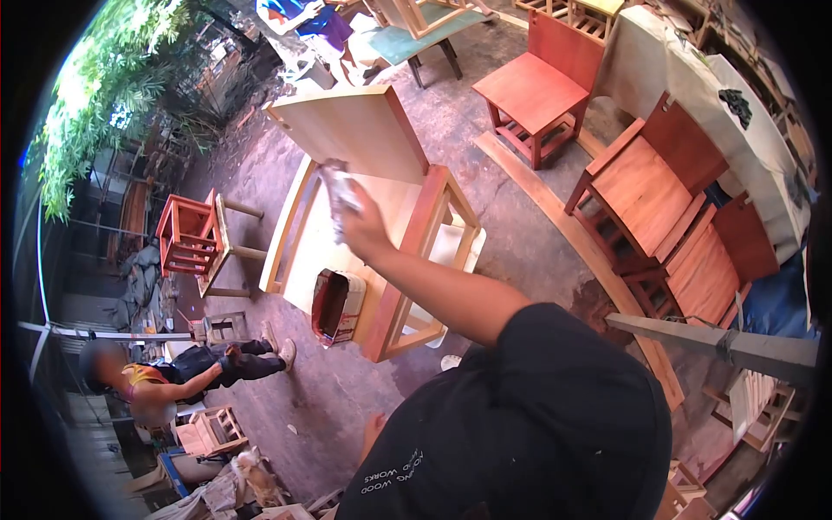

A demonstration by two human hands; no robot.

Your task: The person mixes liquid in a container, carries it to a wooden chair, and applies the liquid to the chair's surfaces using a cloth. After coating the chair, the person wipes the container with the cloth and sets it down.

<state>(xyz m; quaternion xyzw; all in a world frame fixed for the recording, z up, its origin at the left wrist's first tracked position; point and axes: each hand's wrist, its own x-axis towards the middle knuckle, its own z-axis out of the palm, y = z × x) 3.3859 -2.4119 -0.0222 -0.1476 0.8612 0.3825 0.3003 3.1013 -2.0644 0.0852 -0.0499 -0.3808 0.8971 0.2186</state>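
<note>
My right hand (362,227) is closed around a crumpled whitish rag (338,201). Hand and rag are over the pale wooden chair (381,121), near where its seat meets the backrest; the rag seems to touch the wood. On the front part of the seat stands a cut-open rectangular container (348,310), reddish-brown inside. The chair's near side rail and leg look redder than its pale panels. Only a small part of my left hand (374,429) shows beside my black shirt, with its fingers mostly hidden.
Several reddish wooden chairs (542,82) stand to the right beside long planks (563,225). A small red stool (186,234) sits on a wooden stand at left. One person (191,368) stands at lower left; another (316,26) is at the back near a green table (407,43).
</note>
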